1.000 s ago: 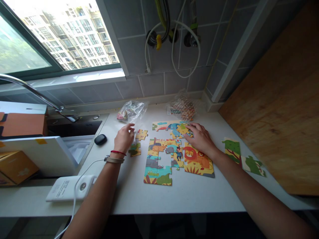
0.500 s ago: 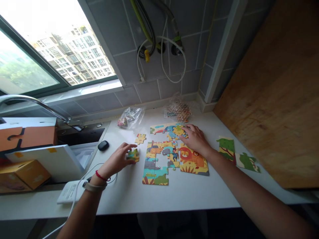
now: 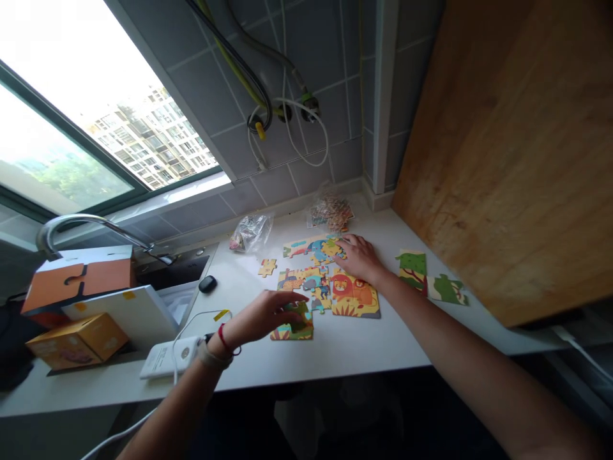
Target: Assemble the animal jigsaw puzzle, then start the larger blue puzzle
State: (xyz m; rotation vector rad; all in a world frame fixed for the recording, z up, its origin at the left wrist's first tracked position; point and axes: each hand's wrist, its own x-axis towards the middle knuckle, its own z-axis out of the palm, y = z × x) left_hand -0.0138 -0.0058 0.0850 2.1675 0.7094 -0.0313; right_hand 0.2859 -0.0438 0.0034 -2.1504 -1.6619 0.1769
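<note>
A kitchen — tap (image 3: 86,218), sink (image 3: 179,271) (and tiled wall (image 3: 330,64)).

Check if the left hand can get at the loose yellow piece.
Likely yes: the yellow piece lies uncovered just beyond the left hand, though that hand seems busy at a green piece.

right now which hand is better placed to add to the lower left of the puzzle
Left, I'd say: the left hand seems to hold a green piece over the lower-left puzzle section. The right hand is farther back, by the elephant pieces.
</note>
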